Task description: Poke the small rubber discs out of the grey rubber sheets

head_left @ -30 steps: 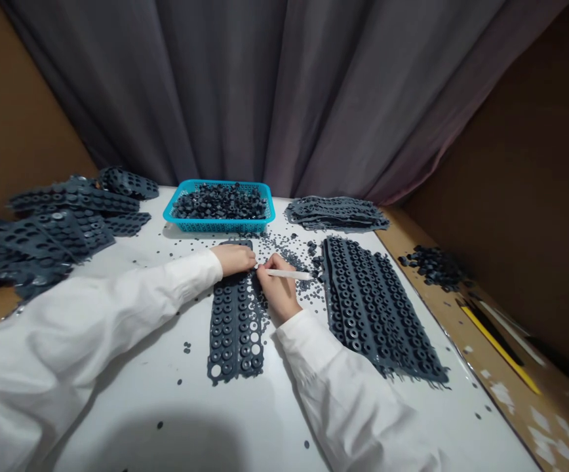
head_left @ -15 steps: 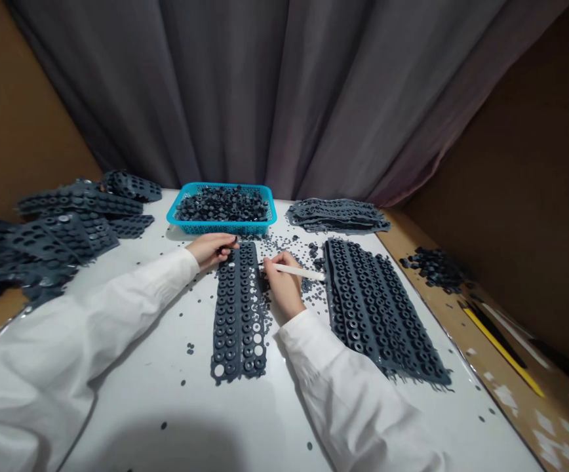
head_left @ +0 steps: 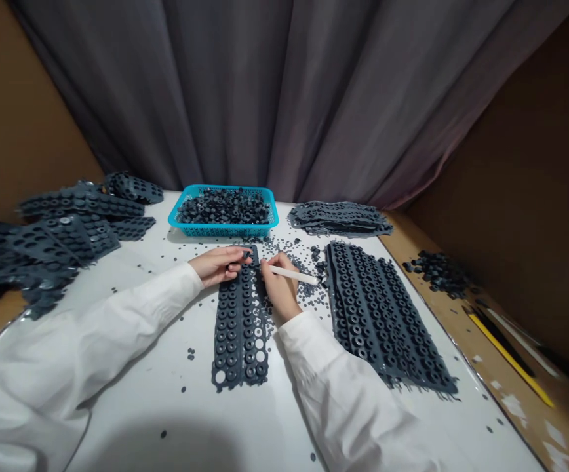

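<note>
A dark rubber sheet with rows of ring-shaped parts (head_left: 230, 328) lies in the middle of the white table. Some holes along its right column and one at its lower left show white. Over its top end is my left hand (head_left: 218, 265), its fingers closed on a small black rubber piece (head_left: 246, 254). My right hand (head_left: 282, 285) grips a white pen-like stick (head_left: 292, 274) at the sheet's right edge, the stick's back end pointing right. A blue basket (head_left: 223, 231) full of small black pieces stands behind the hands.
Stacked ring sheets (head_left: 377, 308) lie at the right, with flat perforated sheets (head_left: 341, 217) behind. More sheets (head_left: 68, 236) are heaped at the left. Small black discs litter the table (head_left: 141, 367). A black pile (head_left: 439, 274) and a yellow cutter (head_left: 510, 360) are at far right.
My left hand has moved slightly right over the sheet's top end, with the small black piece at its fingertips. My right hand's stick has tilted a little. The view has shifted slightly.
</note>
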Demonstrator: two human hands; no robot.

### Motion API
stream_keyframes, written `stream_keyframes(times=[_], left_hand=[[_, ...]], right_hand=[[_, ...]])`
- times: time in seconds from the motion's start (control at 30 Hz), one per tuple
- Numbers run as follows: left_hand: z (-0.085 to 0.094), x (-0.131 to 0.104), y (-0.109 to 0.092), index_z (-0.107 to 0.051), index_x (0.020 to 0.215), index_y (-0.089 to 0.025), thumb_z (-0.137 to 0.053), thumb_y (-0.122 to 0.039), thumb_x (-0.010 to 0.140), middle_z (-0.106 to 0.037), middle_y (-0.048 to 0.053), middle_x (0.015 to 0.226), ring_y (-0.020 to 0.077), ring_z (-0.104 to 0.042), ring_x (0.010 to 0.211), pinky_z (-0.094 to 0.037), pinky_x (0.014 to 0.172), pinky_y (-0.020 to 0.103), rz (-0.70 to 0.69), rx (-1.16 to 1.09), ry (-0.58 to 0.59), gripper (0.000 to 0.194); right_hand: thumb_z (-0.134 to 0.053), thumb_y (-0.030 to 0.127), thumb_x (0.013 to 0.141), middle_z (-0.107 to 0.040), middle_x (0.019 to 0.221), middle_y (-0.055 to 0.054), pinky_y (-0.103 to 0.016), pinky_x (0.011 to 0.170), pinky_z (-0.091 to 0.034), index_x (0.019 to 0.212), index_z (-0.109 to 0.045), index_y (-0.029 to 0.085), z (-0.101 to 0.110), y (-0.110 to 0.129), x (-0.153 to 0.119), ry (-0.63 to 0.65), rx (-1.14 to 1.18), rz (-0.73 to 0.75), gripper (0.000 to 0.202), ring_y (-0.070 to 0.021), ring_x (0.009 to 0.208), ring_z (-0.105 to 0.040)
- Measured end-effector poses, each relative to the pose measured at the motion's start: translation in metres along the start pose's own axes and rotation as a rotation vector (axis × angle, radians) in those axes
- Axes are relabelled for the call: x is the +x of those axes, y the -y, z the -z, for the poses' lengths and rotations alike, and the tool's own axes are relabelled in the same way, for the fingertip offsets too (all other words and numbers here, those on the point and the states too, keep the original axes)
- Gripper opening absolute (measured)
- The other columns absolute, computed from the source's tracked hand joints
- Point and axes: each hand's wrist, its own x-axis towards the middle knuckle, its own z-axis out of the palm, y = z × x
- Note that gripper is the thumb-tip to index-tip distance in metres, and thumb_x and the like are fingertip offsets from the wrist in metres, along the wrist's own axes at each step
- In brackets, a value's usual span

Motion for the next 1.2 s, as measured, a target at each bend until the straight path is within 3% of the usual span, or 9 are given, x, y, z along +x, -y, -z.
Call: stream_keyframes(times=[0.2,0.37,0.5,0.63,0.73,0.83,1.0,1.2], left_hand=[[-0.001,-0.006,-0.002,-0.067,0.09,-0.012,-0.077,-0.007,0.06,-0.066,0.008,0.084,0.0033,-0.04,0.049,-0.031,0.042,0.014,0.006,0.036,0.101,0.032],[-0.001,-0.007,-0.002,-0.067,0.088,-0.014,-0.072,-0.003,0.059,-0.066,0.007,0.09,0.0039,-0.043,0.053,-0.034,0.047,0.015,-0.002,0.088,0.047,0.032],[-0.003,-0.005,-0.005,-0.065,0.086,-0.012,-0.06,-0.004,0.057,-0.059,0.004,0.078,0.0076,-0.045,0.056,-0.037,0.047,0.017,-0.025,0.096,-0.015,0.03],[-0.002,0.006,-0.008,-0.059,0.072,-0.011,-0.055,-0.019,0.062,-0.047,0.002,0.063,0.0108,-0.045,0.053,-0.04,0.045,0.021,-0.037,0.184,-0.045,0.013],[0.0,0.018,-0.007,-0.053,0.064,-0.014,-0.057,-0.029,0.07,-0.041,-0.001,0.056,0.0085,-0.039,0.045,-0.032,0.039,0.018,-0.072,0.352,-0.081,0.017],[0.001,0.027,-0.003,-0.052,0.057,-0.015,-0.065,-0.032,0.068,-0.038,-0.004,0.049,0.0068,-0.032,0.04,-0.023,0.038,0.018,-0.134,0.605,-0.119,0.024],[-0.004,0.036,-0.005,-0.062,0.054,-0.016,-0.073,-0.012,0.05,-0.048,-0.002,0.05,0.0109,-0.04,0.05,-0.03,0.051,0.023,-0.314,1.106,-0.099,0.012],[-0.016,0.049,-0.005,-0.061,0.053,-0.018,-0.068,-0.005,0.048,-0.052,0.001,0.058,0.0184,-0.051,0.065,-0.038,0.067,0.027,-0.416,1.553,0.028,0.016]], right_hand=[[-0.055,0.035,0.078,-0.049,0.053,0.005,-0.024,0.054,-0.033,0.061,-0.045,0.022,-0.001,-0.004,-0.002,0.018,0.033,-0.016,0.024,-0.0129,0.052,-0.045],[-0.055,0.035,0.078,-0.049,0.053,0.005,-0.024,0.053,-0.033,0.062,-0.046,0.022,-0.001,-0.005,-0.003,0.014,0.042,-0.023,0.022,-0.0129,0.053,-0.045],[-0.054,0.033,0.077,-0.047,0.054,0.006,-0.024,0.054,-0.033,0.061,-0.043,0.022,-0.002,-0.006,-0.003,-0.02,0.051,-0.024,0.022,-0.0126,0.053,-0.044],[-0.054,0.031,0.077,-0.044,0.052,0.006,-0.024,0.054,-0.033,0.059,-0.041,0.022,-0.003,-0.008,-0.002,-0.024,0.045,-0.027,0.024,-0.0124,0.051,-0.042],[-0.054,0.03,0.076,-0.045,0.051,0.006,-0.024,0.053,-0.032,0.058,-0.041,0.022,-0.003,-0.007,-0.001,-0.007,0.027,-0.018,0.024,-0.0121,0.051,-0.042],[-0.054,0.031,0.076,-0.046,0.051,0.006,-0.024,0.053,-0.031,0.057,-0.042,0.022,-0.002,-0.006,0.0,0.003,0.018,-0.016,0.024,-0.0122,0.051,-0.042],[-0.054,0.032,0.076,-0.046,0.051,0.006,-0.024,0.053,-0.031,0.057,-0.043,0.021,-0.001,-0.005,0.001,0.011,-0.03,-0.012,0.025,-0.0123,0.05,-0.043],[-0.052,0.028,0.074,-0.048,0.051,0.005,-0.024,0.053,-0.031,0.058,-0.044,0.021,0.0,-0.001,0.0,0.02,-0.122,0.028,0.02,-0.0121,0.05,-0.044]])
